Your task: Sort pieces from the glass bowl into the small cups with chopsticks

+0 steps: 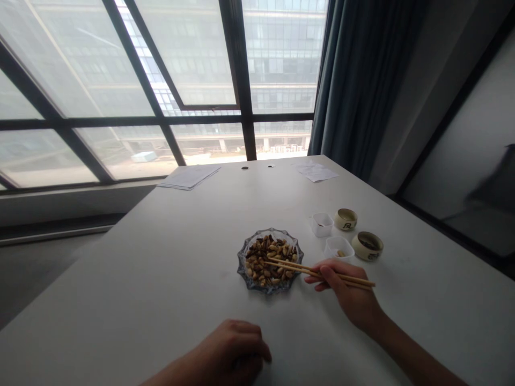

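Note:
My right hand (341, 287) is closed around a pair of wooden chopsticks (317, 273). Their tips reach in among the mixed nuts and seeds (265, 262), brown and tan, that fill a scalloped glass bowl (240, 262). Whether the tips pinch a piece is too small to tell. In front of the bowl, my left hand (237, 348) rests on the table with its fingers curled in, and nothing shows in it. Just beyond my right hand stands a clear plastic cup (328, 246) with a few pale pieces inside.
A second clear plastic cup (322, 228) with a little dark matter stands farther back. Beside the cups are two patterned ceramic bowls, a smaller one (345, 221) and a larger one (367, 249) with dark contents. Papers (191, 176) lie at the white table's (161, 257) far edge.

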Demonstrator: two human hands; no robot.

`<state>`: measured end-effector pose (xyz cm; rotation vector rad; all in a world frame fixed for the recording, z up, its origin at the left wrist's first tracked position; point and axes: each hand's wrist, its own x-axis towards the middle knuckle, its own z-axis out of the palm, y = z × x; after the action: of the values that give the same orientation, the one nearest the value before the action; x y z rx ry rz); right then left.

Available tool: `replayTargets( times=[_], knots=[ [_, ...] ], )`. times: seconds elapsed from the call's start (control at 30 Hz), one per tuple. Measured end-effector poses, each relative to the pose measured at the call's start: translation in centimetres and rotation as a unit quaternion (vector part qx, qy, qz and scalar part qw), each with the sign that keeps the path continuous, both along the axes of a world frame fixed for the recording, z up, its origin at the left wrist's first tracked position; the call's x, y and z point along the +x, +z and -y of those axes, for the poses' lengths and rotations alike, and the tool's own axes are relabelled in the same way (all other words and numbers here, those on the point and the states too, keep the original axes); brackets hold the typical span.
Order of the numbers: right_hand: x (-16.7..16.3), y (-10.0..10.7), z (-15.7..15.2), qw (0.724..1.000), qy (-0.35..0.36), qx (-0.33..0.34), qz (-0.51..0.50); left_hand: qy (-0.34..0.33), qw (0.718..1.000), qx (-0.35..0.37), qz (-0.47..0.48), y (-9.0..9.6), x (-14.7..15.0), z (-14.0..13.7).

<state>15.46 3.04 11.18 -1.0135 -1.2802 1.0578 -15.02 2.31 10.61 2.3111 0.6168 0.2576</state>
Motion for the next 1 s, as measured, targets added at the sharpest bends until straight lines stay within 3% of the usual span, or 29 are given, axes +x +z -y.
replayTargets(
  times=[0.3, 0.53, 0.7, 0.87, 1.0],
  knots=[
    [-0.4, -1.6, 0.0, 0.999, 0.02, 0.008, 0.041, 0.003, 1.0, -0.008, 0.005, 0.0, 0.0, 0.1],
    [-0.7, -1.3, 0.1, 1.0, -0.004, 0.018, 0.019, 0.003, 1.0, -0.014, 0.005, 0.2, 0.0, 0.0],
    [1.1, 0.8, -0.1, 0.992, -0.122, 0.038, 0.001, 0.005, 1.0, -0.013, 0.004, 0.3, 0.1, 0.1],
    [5.0, 2.6, -1.3, 0.95, -0.306, 0.06, -0.029, 0.005, 1.0, -0.015, 0.001, 0.2, -0.1, 0.1],
    [6.9, 2.3, -2.3, 0.94, -0.332, 0.055, -0.044, 0.008, 1.0, -0.013, -0.004, 0.0, -0.2, 0.1]
  ],
)
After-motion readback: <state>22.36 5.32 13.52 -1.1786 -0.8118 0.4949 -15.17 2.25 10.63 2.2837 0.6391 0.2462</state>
